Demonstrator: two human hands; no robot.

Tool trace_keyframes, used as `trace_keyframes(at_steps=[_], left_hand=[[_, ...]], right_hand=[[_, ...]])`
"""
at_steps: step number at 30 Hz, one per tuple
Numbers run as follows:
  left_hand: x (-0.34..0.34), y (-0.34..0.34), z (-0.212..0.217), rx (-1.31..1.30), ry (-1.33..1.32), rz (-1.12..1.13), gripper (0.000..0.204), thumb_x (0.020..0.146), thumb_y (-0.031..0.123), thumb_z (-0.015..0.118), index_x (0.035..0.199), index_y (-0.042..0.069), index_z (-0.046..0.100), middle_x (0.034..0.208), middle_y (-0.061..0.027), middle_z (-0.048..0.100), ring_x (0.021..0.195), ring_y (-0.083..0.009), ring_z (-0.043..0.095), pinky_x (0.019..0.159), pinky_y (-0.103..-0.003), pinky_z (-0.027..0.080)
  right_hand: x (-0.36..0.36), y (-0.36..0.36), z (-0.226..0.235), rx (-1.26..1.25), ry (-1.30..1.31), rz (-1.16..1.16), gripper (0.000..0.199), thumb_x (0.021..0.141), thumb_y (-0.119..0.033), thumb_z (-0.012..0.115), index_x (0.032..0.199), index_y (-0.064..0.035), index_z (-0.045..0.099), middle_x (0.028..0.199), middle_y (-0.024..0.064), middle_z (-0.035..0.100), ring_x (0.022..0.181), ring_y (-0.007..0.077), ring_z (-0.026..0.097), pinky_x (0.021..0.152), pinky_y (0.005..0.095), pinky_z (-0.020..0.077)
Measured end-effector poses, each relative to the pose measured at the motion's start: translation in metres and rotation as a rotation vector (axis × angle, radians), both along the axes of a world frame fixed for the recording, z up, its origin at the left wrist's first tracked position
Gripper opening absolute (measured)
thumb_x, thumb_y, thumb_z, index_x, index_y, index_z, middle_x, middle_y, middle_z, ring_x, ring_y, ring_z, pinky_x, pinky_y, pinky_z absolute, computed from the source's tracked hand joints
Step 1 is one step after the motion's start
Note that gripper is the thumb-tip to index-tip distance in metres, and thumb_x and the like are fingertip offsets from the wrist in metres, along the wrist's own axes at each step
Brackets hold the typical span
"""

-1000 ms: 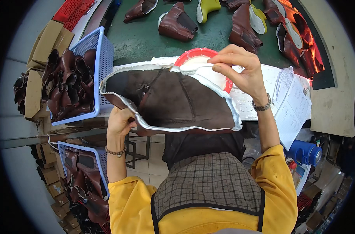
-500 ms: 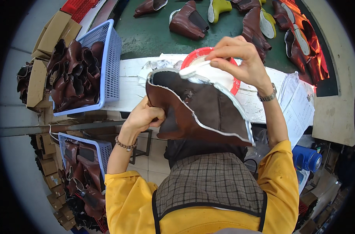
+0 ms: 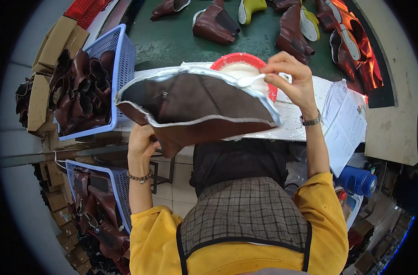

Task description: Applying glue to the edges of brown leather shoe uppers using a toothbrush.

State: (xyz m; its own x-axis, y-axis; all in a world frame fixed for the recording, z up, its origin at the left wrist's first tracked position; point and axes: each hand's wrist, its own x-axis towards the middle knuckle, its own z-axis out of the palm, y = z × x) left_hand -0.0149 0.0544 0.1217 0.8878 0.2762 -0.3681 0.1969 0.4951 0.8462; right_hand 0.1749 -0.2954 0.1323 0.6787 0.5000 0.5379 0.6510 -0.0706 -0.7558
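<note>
Crowding the desk's left edge, one blue basket holds boots too jumbled for me to count, and a second blue basket, lower and nearer the person, holds more. The left hand grasps the underside of a single open boot, fingers curled. That boot is in the air over the desk's near edge, its rim coated white. Toward the far edge lie four brown boots and two yellow shoe forms. One red bowl of white stuff stands just beyond the held boot. The right hand pinches one white brush, its tip at the boot's rim; I can't tell whether they touch. More footwear overlaps in the far right corner under orange light, hard to count. Papers overhang the near right corner, near one blue flask.

The desk is green and scuffed, with a smeared white board along its near edge. Below, the floor is pale tile; cardboard boxes stand at far left.
</note>
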Motion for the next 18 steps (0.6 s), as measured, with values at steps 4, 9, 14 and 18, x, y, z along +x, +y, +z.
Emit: trace_keyframes(at_steps=[4, 9, 14, 18], left_hand=[[-0.016, 0.023, -0.012, -0.001, -0.058, 0.033, 0.033, 0.081, -0.008, 0.055, 0.111, 0.001, 0.063, 0.089, -0.0097, 0.07, 0.053, -0.0122, 0.056, 0.037, -0.022, 0.03], [-0.014, 0.012, -0.011, -0.026, -0.04, 0.101, 0.033, 0.08, -0.011, 0.051, 0.109, 0.0, 0.062, 0.083, -0.0092, 0.066, 0.048, -0.0122, 0.048, 0.038, -0.023, 0.029], [0.041, 0.009, -0.006, -0.052, 0.033, 0.267, 0.033, 0.077, -0.011, 0.053, 0.105, 0.005, 0.06, 0.076, -0.0057, 0.057, 0.052, -0.0158, 0.048, 0.04, -0.027, 0.032], [0.124, 0.043, -0.046, -0.066, -0.015, 0.173, 0.024, 0.076, -0.009, 0.059, 0.096, 0.004, 0.058, 0.079, -0.0087, 0.059, 0.053, -0.0205, 0.055, 0.051, -0.034, 0.051]], right_hand=[[-0.012, -0.011, -0.016, 0.023, 0.079, -0.081, 0.016, 0.081, -0.002, 0.081, 0.097, -0.0056, 0.081, 0.094, 0.0041, 0.071, 0.079, 0.0109, 0.062, 0.075, 0.0271, 0.0471], [-0.024, -0.021, -0.029, 0.082, 0.158, -0.142, 0.018, 0.082, -0.001, 0.079, 0.1, -0.0033, 0.079, 0.092, 0.003, 0.07, 0.082, 0.0112, 0.062, 0.075, 0.0254, 0.0471], [-0.006, -0.049, -0.091, 0.112, 0.248, -0.563, 0.013, 0.096, -0.009, 0.07, 0.097, 0.0026, 0.076, 0.087, 0.0031, 0.068, 0.08, 0.0095, 0.058, 0.07, 0.0245, 0.0445], [-0.001, -0.049, -0.147, 0.022, 0.149, -0.739, 0.028, 0.096, -0.013, 0.07, 0.074, 0.0026, 0.063, 0.065, 0.0045, 0.057, 0.062, 0.0122, 0.047, 0.059, 0.0306, 0.0364]])
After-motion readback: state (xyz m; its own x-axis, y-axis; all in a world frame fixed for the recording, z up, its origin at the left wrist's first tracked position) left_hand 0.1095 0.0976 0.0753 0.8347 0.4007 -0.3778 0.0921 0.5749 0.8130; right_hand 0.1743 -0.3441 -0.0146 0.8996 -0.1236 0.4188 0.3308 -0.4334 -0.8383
